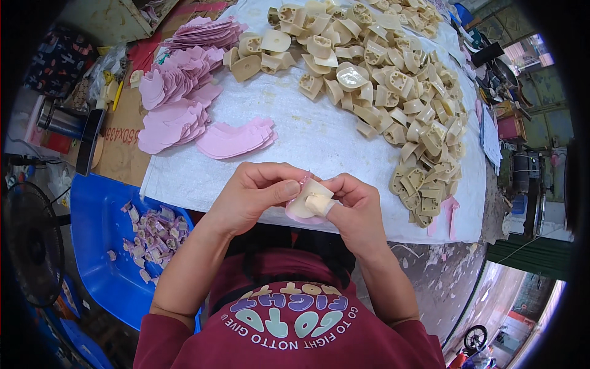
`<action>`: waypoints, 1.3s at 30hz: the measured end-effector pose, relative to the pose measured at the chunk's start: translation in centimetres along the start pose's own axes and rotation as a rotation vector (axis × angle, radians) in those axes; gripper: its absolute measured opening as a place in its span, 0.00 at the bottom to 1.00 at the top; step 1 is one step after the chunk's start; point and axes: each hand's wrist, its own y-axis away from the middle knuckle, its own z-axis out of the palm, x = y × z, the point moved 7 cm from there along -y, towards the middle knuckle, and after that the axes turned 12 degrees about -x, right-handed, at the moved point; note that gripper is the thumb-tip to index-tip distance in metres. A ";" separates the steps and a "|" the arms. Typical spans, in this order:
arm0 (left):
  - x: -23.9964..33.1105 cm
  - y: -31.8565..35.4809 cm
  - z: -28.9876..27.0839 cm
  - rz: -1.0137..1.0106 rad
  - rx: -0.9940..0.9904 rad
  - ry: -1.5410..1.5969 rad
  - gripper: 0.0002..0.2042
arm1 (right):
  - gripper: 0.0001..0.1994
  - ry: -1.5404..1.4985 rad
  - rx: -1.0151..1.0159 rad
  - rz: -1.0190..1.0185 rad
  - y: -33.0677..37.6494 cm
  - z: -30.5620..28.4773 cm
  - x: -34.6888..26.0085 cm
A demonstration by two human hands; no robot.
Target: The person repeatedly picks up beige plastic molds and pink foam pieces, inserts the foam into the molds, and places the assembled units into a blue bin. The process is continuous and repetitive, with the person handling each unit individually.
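In the head view, we look down on two bare hands meeting near the front edge of a white sheet [264, 101] that covers the work surface. The left hand [265, 192] is closed in a pinch, its thumb and forefinger gripping the upper left edge of a pink piece [294, 218]. The right hand [355, 212] is likewise closed, gripping a cream piece [300, 205]; its thumb, bearing a pale yellow cover [318, 202], presses on the face of that piece. We see the cream piece lying over the pink one, both held between the two hands in front of the maroon shirt [283, 277].

Beyond the left hand, we note a fanned stack of curved pink cutouts [236, 139], with further pink stacks [175, 83] to its left and above. Beyond the right hand, a broad heap of cream moulded parts [381, 80] curves down the right side of the sheet, where pink strips [452, 216] lie near its lower end. At lower left we find a blue basin [92, 246] holding small pink-and-cream pieces [157, 237]. A yellow stick-like tool [118, 95] lies on brown cardboard [120, 150], and a black fan [31, 243] stands at the far left.
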 end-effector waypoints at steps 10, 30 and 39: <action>3.6 -0.3 1.6 0.094 -0.077 -0.734 0.04 | 0.07 0.268 -0.040 -0.007 0.1 0.4 -1.2; 5.7 3.5 6.7 0.630 -0.062 -0.877 0.12 | 0.10 -0.571 -0.089 -0.272 3.8 -0.9 -1.2; 4.3 2.3 6.6 0.677 0.080 -1.211 0.11 | 0.13 -0.239 0.064 -0.153 3.9 0.4 -1.8</action>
